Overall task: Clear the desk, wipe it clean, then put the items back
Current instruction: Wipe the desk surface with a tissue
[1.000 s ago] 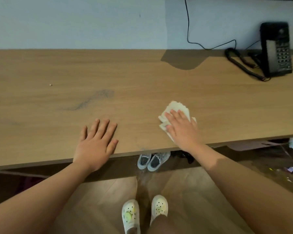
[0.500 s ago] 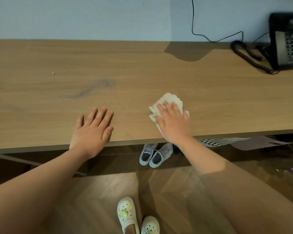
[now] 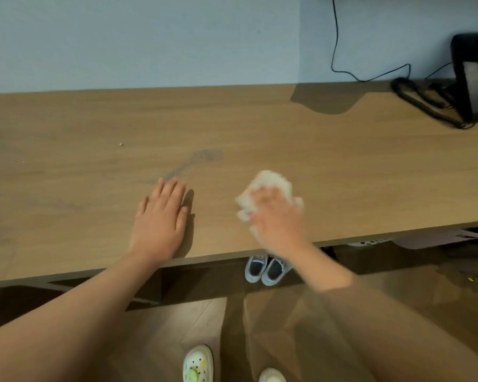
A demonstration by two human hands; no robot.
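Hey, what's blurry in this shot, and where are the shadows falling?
Head view: the right hand and the white cloth under it are motion-blurred; the left hand is sharper and throws a shadow to its right on the desk; a larger dark shadow lies at the desk's back edge, left of the phone.

- Pale blue wall (image 3: 149, 37), far side.
- Long wood-grain desk (image 3: 66, 216) set against the wall.
- Brown wood-plank floor (image 3: 193, 321), near, below the desk edge.
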